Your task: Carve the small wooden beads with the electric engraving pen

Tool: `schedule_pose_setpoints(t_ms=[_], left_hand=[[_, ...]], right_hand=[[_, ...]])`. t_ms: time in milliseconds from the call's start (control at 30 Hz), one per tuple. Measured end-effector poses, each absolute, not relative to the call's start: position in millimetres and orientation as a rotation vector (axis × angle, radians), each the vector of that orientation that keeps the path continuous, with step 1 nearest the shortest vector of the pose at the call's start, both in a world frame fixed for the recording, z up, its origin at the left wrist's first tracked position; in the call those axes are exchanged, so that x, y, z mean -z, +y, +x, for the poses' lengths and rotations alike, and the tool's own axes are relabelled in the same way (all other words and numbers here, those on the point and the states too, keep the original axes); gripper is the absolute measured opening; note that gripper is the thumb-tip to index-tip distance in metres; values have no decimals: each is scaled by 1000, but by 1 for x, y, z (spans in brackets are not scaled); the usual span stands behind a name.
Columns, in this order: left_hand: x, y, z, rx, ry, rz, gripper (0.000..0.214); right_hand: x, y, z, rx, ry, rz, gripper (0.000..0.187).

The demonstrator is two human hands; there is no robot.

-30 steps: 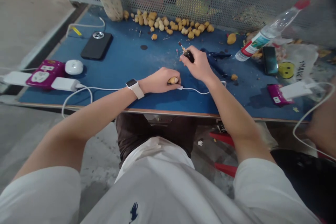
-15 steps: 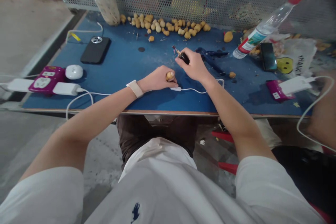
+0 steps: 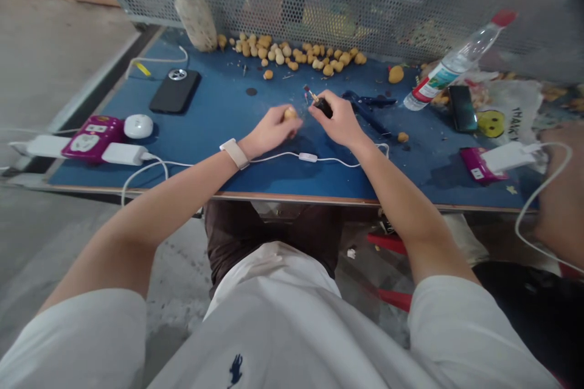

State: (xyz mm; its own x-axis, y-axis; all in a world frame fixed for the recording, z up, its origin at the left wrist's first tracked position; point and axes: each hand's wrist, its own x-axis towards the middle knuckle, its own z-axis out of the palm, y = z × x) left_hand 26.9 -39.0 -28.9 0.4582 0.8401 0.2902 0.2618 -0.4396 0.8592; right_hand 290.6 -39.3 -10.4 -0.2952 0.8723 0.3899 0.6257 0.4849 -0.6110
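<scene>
My left hand [image 3: 270,132] is closed on a small tan nut-like piece [image 3: 290,113], held just above the blue tabletop [image 3: 219,115]. My right hand [image 3: 338,120] is closed on a dark-handled small tool [image 3: 321,104] whose thin tip points up and left, a short way from the piece. A white cable with an inline switch [image 3: 307,157] runs under both wrists. A white watch is on my left wrist.
A heap of tan pieces [image 3: 296,55] lies along the mesh screen at the back. A black phone [image 3: 176,90], a white puck and a magenta power strip [image 3: 93,140] sit left. A tilted water bottle [image 3: 451,64], another phone and a second power strip lie right. Another person's arm is at the far right.
My left hand lifted the tan piece off the table and carried it forward and right, close to the tool tip. My right hand stayed roughly in place.
</scene>
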Motion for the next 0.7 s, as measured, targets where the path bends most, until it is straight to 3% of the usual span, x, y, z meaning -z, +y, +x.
schedule_pose_setpoints(t_ms=[267, 500, 700], left_hand=[[31, -10, 7, -1313, 980, 1801, 69], [16, -24, 9, -1417, 998, 1864, 57], [15, -28, 11, -1403, 980, 1835, 58]], right_hand=[[8, -45, 288, -470, -2066, -1201, 85], [14, -42, 291, -465, -2150, -1175, 67], [15, -43, 289, -443, -2160, -1175, 59]])
